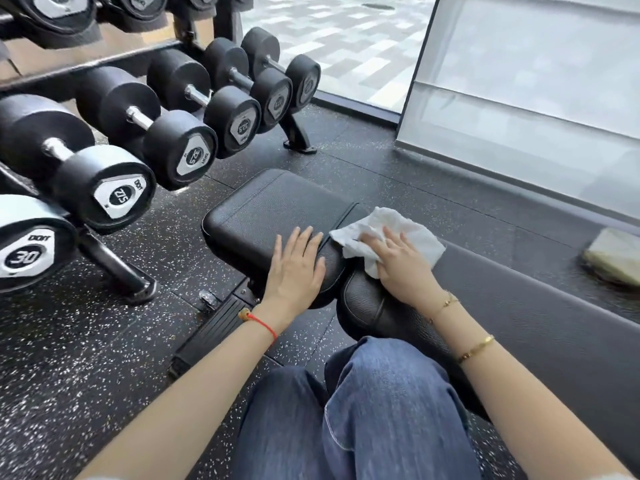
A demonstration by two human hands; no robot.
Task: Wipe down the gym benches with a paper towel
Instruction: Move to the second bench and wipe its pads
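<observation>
So the black gym bench (277, 216) runs diagonally here: the seat pad points its far end toward the dumbbell rack's foot, up and left, and the long back pad (519, 306) stretches off toward the lower right, so the long axis goes upper left to lower right. The white paper towel (388, 233) is crumpled up on the right edge of the seat pad, right over the gap where the two pads meet, with its pointy corner aimed left at the other hand. The right hand (401, 261) lies flat on top of the towel, fingers (391, 239) straight and a bit spread, pressing it down rather than pinching it. The left hand (294, 268) rests palm down on the near end of the seat pad just beside the towel, fingers close together, holding nothing. There's a red string bracelet (263, 323) on the left wrist and gold bracelets (476, 348) on the right arm.

Around it: a dumbbell rack (114, 268) close on the left side, with the 30 dumbbell (27, 251) and 27.5 dumbbell (104, 192) sticking out toward the bench, so that side is tight. A folded pale cloth (613, 254) sits on the speckled rubber floor (86, 341) off to the right, near the frosted glass panel (536, 81). The person's jeans-clad knees (363, 410) are right at the near edge of the bench.
</observation>
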